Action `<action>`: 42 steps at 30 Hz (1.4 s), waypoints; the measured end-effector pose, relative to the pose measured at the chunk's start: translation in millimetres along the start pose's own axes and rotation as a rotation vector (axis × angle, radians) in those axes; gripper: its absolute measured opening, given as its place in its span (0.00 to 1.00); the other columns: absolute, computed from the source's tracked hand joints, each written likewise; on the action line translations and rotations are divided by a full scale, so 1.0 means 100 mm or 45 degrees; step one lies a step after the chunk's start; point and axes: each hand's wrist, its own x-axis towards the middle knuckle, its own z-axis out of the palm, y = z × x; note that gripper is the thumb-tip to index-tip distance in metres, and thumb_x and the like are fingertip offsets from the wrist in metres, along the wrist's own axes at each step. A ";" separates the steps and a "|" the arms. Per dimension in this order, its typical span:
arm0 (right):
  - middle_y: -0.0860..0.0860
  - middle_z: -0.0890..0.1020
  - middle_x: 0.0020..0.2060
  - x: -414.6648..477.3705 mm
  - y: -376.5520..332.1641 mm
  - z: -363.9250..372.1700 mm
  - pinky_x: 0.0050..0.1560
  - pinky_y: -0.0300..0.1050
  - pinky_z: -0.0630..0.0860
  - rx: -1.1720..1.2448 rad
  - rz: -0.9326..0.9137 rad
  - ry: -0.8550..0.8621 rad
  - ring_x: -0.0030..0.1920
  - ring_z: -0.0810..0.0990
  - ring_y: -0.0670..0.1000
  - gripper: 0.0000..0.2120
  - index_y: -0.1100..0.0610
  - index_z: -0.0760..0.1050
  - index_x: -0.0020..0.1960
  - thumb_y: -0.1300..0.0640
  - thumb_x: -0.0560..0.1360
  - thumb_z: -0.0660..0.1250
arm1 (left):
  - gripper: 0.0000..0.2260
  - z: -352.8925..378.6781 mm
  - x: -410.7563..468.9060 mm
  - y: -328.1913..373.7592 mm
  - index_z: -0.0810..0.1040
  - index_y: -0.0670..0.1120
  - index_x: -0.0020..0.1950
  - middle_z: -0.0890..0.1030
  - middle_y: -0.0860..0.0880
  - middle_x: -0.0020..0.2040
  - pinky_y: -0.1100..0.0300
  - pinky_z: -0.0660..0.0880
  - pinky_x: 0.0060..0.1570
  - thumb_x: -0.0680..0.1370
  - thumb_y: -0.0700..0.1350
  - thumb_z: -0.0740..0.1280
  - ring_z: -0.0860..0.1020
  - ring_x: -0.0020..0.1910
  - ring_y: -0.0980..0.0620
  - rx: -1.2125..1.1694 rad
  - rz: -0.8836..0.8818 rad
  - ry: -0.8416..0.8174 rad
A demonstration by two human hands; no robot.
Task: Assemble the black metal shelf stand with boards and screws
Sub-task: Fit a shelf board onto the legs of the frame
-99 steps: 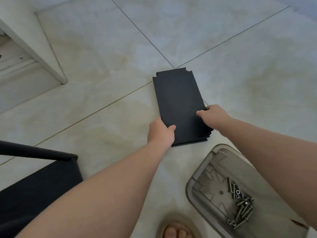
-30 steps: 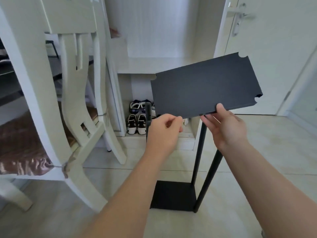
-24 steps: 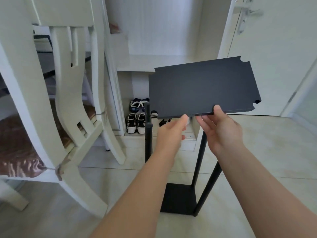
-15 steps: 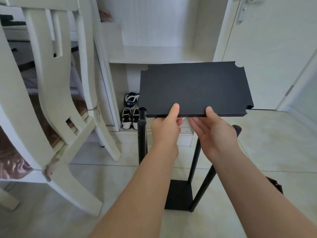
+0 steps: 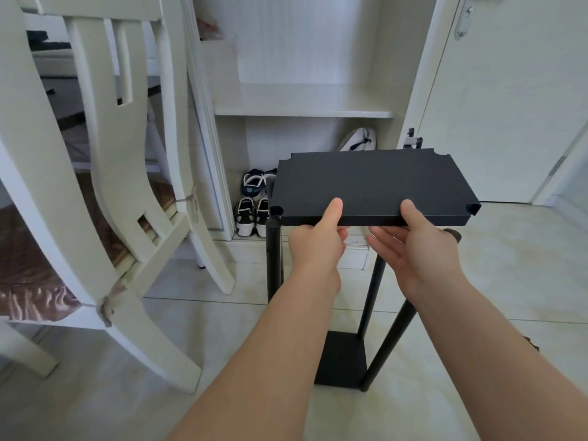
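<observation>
a flat black rectangular metal board (image 5: 372, 183) with notched corners is held level in the air by its near long edge. the left hand (image 5: 318, 246) is closed on that edge, with the thumb laid on top and the fingers curled beneath. the same edge is pinched just beside it by the right hand (image 5: 416, 249), thumb on top and fingers stretched flatter under the board. the board is carried over the black metal stand (image 5: 371, 297), whose thin upright posts rise from a square black base board (image 5: 342, 358) on the pale tiled floor (image 5: 509, 281). the board's near left notch is set just beside the top of the left post (image 5: 274, 259); whether they touch cannot be told. behind, an open white cupboard (image 5: 302, 113) is seen. black-and-white sneakers (image 5: 251, 214) are kept in its bottom compartment, and a white shoe (image 5: 358, 140) there is partly hidden by the board. a white wooden chair (image 5: 121, 173) is stood to the left.
</observation>
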 end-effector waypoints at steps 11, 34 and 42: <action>0.61 0.84 0.47 -0.01 0.04 -0.03 0.42 0.47 0.85 -0.030 0.022 0.016 0.43 0.88 0.55 0.10 0.60 0.76 0.51 0.53 0.80 0.70 | 0.14 -0.05 0.01 -0.06 0.80 0.45 0.47 0.84 0.50 0.39 0.60 0.79 0.44 0.73 0.54 0.77 0.80 0.37 0.54 -0.002 -0.056 0.045; 0.60 0.86 0.44 -0.05 0.11 -0.03 0.39 0.46 0.84 -0.119 0.062 0.020 0.40 0.88 0.54 0.09 0.58 0.76 0.51 0.52 0.79 0.70 | 0.14 -0.13 -0.09 -0.13 0.77 0.46 0.43 0.82 0.51 0.34 0.53 0.81 0.51 0.73 0.55 0.76 0.80 0.36 0.53 0.042 -0.044 0.180; 0.61 0.85 0.45 -0.15 0.12 -0.07 0.39 0.46 0.85 -0.069 0.061 0.037 0.41 0.88 0.55 0.10 0.60 0.76 0.52 0.53 0.79 0.70 | 0.14 -0.17 -0.19 -0.15 0.78 0.46 0.43 0.82 0.51 0.36 0.53 0.81 0.53 0.73 0.55 0.76 0.79 0.37 0.53 0.040 -0.062 0.135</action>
